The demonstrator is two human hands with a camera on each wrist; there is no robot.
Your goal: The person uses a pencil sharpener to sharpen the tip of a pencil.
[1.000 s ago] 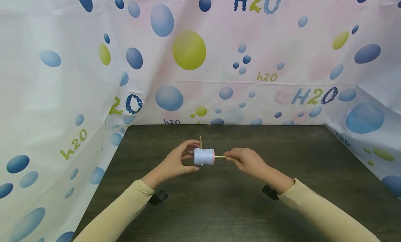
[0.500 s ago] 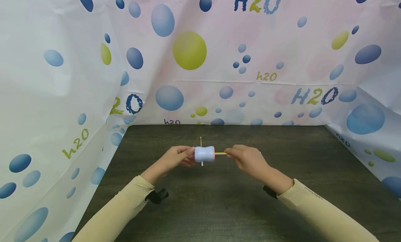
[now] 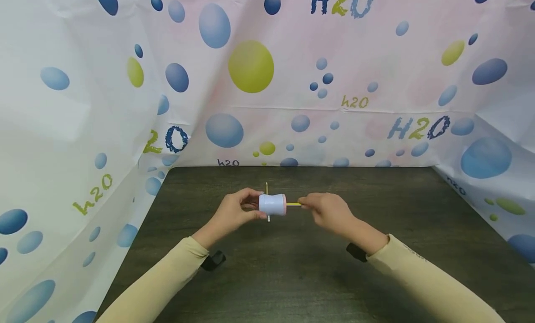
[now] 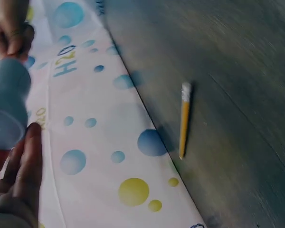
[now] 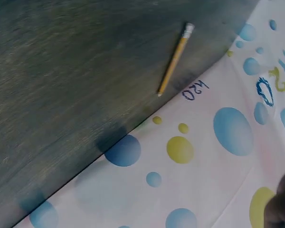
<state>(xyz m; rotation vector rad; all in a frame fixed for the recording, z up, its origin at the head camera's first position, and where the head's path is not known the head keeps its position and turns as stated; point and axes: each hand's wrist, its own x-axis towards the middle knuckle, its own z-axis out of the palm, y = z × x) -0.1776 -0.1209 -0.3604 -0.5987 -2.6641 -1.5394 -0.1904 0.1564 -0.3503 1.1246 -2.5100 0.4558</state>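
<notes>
Cylinder [image 3: 271, 205], pale blue, waisted, pink at its right end, is gripped at its left end by the left hand [image 3: 231, 216]. The right hand [image 3: 332, 212] pinches a thin yellow stick [image 3: 293, 204] at the pink end; a yellow white-tipped pencil [image 4: 184, 124] lies below on the dark wooden table [image 3: 292, 286].

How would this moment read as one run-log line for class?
left hand: at left end of blue cylinder; right hand: pinches yellow pencil at cylinder's pink end; loose pencil: on table

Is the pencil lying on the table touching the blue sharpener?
Apart: the left wrist view shows patterned backdrop and tabletop between the sharpener and that pencil.
</notes>
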